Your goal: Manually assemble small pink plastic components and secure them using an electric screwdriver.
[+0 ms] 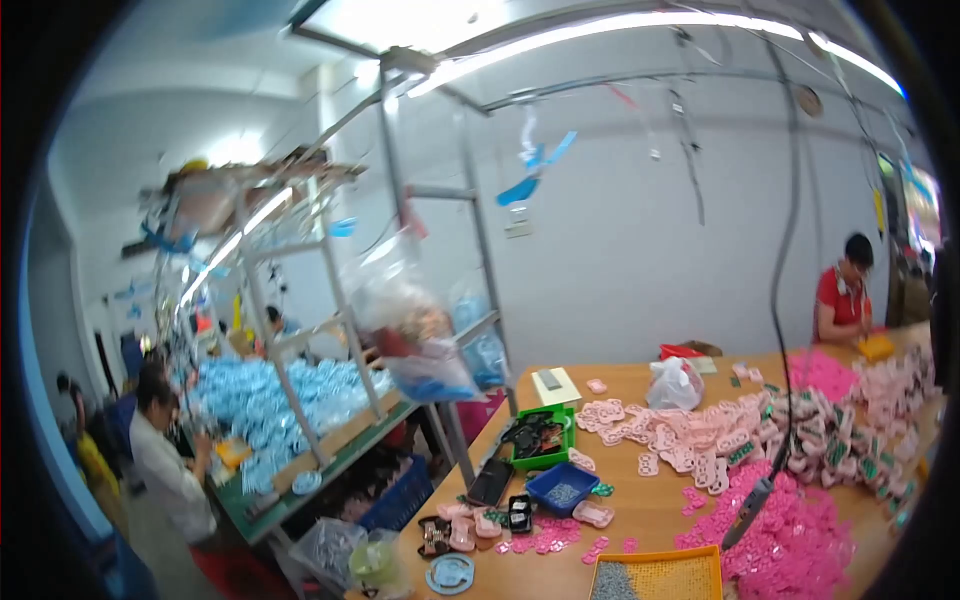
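Neither of the person's own hands shows in the head view, so whether they are open, closed or holding anything cannot be told, nor which hand is nearer to anything. Nearest, at the lower edge of the wooden worktop (640, 505), sits an orange tray (660, 575) of small grey parts, with a heap of bright pink small parts (795, 545) just to its right. A grey electric screwdriver (748, 512) hangs on a dark cable over the edge of that heap, its long axis slanting from upper right down to lower left, tip toward the orange tray. To the left of the tray lie a blue tray (562, 488), a green tray (541, 438) of dark parts and a few pale pink housings. Further back, a broad pile of pale pink housings (720, 435) spreads across the worktop toward the right. Beyond it stands a white plastic bag (674, 384). At the far right end a person in a red top (838, 300) works, and to the left other people work beside a metal rack and a bench covered in light blue parts (260, 405).
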Tool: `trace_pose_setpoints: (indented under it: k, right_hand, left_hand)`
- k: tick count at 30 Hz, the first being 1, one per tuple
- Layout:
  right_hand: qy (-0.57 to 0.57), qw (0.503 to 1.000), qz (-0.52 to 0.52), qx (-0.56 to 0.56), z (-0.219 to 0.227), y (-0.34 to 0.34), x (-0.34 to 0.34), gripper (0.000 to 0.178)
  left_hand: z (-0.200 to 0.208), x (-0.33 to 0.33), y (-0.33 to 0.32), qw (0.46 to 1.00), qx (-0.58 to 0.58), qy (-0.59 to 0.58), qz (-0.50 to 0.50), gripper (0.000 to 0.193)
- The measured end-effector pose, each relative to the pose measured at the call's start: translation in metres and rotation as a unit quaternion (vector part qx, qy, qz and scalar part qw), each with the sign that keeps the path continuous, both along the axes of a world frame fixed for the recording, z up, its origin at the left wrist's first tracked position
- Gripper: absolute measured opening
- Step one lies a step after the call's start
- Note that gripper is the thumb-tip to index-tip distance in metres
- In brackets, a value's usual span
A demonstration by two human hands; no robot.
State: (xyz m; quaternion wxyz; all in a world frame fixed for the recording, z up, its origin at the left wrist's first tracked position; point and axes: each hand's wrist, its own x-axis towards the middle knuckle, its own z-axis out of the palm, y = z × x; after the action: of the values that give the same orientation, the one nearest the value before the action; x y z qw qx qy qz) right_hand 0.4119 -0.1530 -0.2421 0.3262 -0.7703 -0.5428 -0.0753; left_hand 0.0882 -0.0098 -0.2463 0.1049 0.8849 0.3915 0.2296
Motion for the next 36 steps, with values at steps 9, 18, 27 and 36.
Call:
trace_pose_setpoints:
  k: [9,18,27,36]
  right_hand:
    - [0.025,0.994,0.045,-0.097,-0.027,-0.008,-0.009,0.028]
    - [0.101,0.981,0.124,-0.111,0.018,0.008,-0.005,0.022]
    - [0.048,0.992,0.104,-0.057,0.01,0.006,0.003,0.011]
    - [0.306,0.887,0.22,-0.265,0.134,0.016,0.134,0.027]
  left_hand:
    - [0.013,-0.018,0.002,0.985,-0.059,0.159,-0.033,0.058]
    - [0.031,-0.005,0.019,0.993,0.0,0.101,-0.054,0.055]
    - [0.017,-0.002,0.009,0.999,0.014,0.036,-0.018,0.039]
    - [0.064,0.085,0.139,0.962,-0.127,-0.235,0.052,0.023]
